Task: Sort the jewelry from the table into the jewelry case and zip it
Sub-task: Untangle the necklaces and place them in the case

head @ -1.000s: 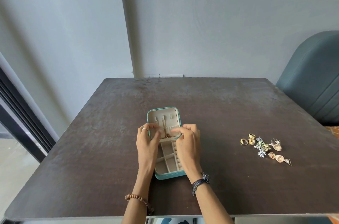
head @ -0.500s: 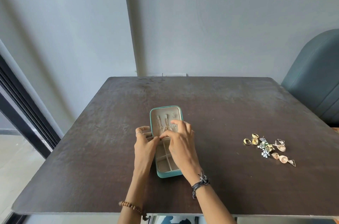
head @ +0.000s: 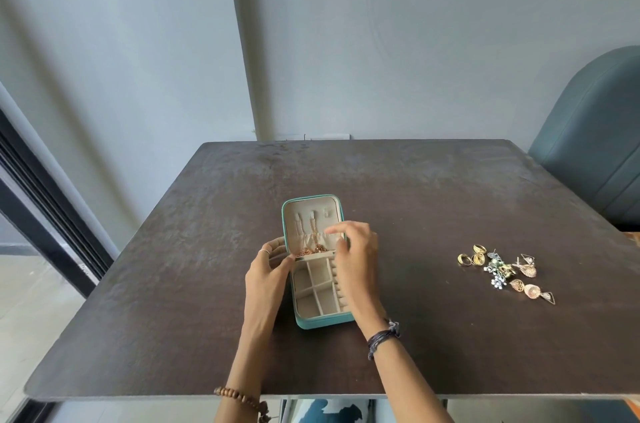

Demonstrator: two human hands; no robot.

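Hands first: the left hand (head: 268, 270) is gripping the left edge of the small teal zip-up jewelry case (head: 317, 261) at its hinge line, while the right hand (head: 356, 254) is hovering over the lid pocket, fingers loosely curled, holding nothing I can make out. Case is running lengthwise away from the person. The pile of loose gold and silver earrings and rings (head: 504, 272) is sitting well off to the right on the dark brown table (head: 415, 187), so the right hand's nearer.

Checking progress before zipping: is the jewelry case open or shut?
Open. The jewelry case lies on the table with its lid back, showing chains and empty bottom compartments.
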